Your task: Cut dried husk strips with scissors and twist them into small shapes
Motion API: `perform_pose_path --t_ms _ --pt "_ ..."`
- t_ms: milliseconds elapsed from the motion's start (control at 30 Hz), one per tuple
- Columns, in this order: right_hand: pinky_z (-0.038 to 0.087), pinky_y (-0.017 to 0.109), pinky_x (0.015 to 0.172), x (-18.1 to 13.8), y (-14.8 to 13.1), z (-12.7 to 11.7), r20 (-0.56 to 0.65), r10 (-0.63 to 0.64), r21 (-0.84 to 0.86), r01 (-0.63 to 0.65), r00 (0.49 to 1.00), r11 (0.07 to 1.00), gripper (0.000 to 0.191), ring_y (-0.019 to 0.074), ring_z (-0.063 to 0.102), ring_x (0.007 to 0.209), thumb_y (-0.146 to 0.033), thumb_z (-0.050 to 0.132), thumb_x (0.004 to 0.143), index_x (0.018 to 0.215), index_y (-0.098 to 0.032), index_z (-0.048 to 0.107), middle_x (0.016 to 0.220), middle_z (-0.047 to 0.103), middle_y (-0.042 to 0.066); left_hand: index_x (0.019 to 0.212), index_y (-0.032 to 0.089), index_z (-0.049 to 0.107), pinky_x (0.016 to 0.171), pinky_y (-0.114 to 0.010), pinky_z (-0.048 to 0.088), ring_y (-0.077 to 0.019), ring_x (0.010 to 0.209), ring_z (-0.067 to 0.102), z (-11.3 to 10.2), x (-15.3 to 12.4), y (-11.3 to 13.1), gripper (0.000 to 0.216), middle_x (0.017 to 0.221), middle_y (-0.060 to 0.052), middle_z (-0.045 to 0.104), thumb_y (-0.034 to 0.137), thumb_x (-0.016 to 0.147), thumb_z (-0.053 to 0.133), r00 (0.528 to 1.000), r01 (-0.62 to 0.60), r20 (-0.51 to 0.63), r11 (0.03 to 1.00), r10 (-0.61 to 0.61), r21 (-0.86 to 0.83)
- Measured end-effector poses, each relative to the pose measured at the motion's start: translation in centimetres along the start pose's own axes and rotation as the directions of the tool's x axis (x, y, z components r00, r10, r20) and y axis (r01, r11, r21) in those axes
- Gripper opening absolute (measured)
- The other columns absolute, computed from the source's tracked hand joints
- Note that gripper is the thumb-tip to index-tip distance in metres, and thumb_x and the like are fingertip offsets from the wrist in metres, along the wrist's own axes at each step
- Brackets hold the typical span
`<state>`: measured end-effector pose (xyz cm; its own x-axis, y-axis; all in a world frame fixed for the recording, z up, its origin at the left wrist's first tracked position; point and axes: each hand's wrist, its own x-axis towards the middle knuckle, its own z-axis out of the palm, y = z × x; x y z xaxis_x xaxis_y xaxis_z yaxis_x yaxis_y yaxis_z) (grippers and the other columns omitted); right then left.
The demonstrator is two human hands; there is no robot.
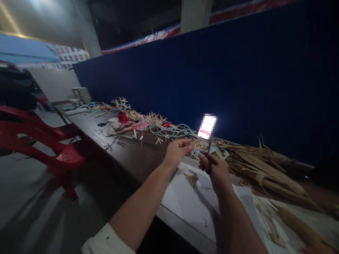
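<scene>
My left hand (178, 151) is raised over the table, its fingers pinched on a thin tan strip (195, 141) of dried leaf. My right hand (215, 169) is closed round the handles of dark scissors (209, 152), whose blades point up beside the strip's end. Both hands hover above a white sheet (196, 201) lying on the table. A small star-shaped piece of woven leaf (192, 177) rests on that sheet just below my hands.
A bright phone screen (207, 126) stands behind my hands. Dried leaves (262, 162) pile up on the right. Farther left lie blue cords (174, 132), a red spool (122, 117), a white cup (114, 123), several straw stars. Red plastic chairs (39, 137) stand left; a blue partition (238, 70) backs the table.
</scene>
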<state>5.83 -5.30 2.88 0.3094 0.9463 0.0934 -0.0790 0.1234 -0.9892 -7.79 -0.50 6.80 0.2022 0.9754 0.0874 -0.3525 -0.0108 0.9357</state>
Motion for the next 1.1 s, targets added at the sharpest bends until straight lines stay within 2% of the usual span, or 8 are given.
perform_pose_path --t_ms 167,300,400,500,733,933,1100 --pt "0.032 0.017 0.046 0.5 0.4 -0.7 -0.056 -0.121 0.213 0.13 0.991 0.968 0.052 0.0125 0.056 0.075 -0.033 0.075 0.064 0.114 -0.029 0.06 0.089 0.063 -0.001 0.093 0.009 0.066 0.063 -0.022 0.051 -0.009 0.063 0.061 0.2 -0.7 -0.4 0.028 0.075 -0.004 0.066 0.005 0.066 0.064 0.998 -0.002 0.065 0.983 -0.01 0.186" --pt "0.029 0.018 0.045 0.6 0.4 -0.8 -0.045 -0.131 0.242 0.138 0.99 0.961 0.049 0.009 0.049 0.062 -0.03 0.074 0.065 0.112 -0.028 0.061 0.077 0.056 -0.003 0.094 0.012 0.067 0.064 -0.021 0.05 -0.0088 0.064 0.06 0.0 -1.1 -1.2 0.028 0.075 -0.004 0.067 0.007 0.066 0.064 0.986 -0.028 0.162 0.949 -0.025 0.314" --pt "0.029 0.02 0.045 0.5 0.3 -0.7 -0.035 -0.127 0.215 0.132 0.991 0.968 0.047 0.0093 0.046 0.059 -0.031 0.073 0.065 0.11 -0.026 0.062 0.07 0.052 -0.004 0.091 0.012 0.068 0.06 -0.02 0.047 -0.0085 0.062 0.058 -0.1 -1.2 -1.4 0.024 0.074 -0.004 0.067 0.013 0.067 0.066 0.984 -0.065 0.176 0.931 0.001 0.358" --pt "0.03 0.021 0.048 0.4 0.2 -0.6 -0.029 -0.123 0.196 0.127 0.992 0.972 0.045 0.01 0.046 0.06 -0.032 0.073 0.065 0.108 -0.023 0.062 0.07 0.053 -0.003 0.092 0.012 0.068 0.06 -0.019 0.045 -0.0073 0.062 0.055 0.0 -1.2 -1.2 0.025 0.079 -0.005 0.066 0.017 0.068 0.066 0.993 -0.066 0.115 0.953 0.034 0.295" --pt "0.03 0.021 0.051 0.3 0.2 -0.4 0.043 -0.106 0.192 0.096 0.993 0.977 0.044 0.0081 0.041 0.055 -0.029 0.074 0.064 0.106 -0.022 0.063 0.067 0.053 -0.004 0.091 0.011 0.064 0.061 -0.02 0.044 -0.0058 0.062 0.053 1.0 -0.9 -1.5 0.029 0.075 -0.002 0.062 0.019 0.064 0.069 0.999 0.033 -0.014 0.999 -0.033 0.01" --pt "0.03 0.022 0.051 0.5 0.3 -0.7 -0.023 -0.105 0.229 0.108 0.994 0.967 0.047 0.0083 0.042 0.056 -0.027 0.074 0.063 0.108 -0.023 0.062 0.07 0.053 -0.004 0.079 0.012 0.064 0.061 -0.021 0.044 -0.0084 0.065 0.054 2.0 -1.7 -2.9 0.029 0.075 -0.003 0.061 0.034 0.062 0.072 0.998 0.052 0.016 0.995 -0.053 0.081" --pt "0.03 0.021 0.05 0.4 0.3 -0.6 -0.003 -0.105 0.229 0.103 0.994 0.968 0.046 0.0085 0.042 0.056 -0.03 0.074 0.065 0.108 -0.023 0.061 0.068 0.052 -0.004 0.081 0.014 0.065 0.06 -0.02 0.042 -0.0084 0.066 0.054 2.2 -1.9 -3.0 0.026 0.076 -0.002 0.062 0.034 0.064 0.069 0.999 0.039 -0.014 0.995 -0.038 0.091"
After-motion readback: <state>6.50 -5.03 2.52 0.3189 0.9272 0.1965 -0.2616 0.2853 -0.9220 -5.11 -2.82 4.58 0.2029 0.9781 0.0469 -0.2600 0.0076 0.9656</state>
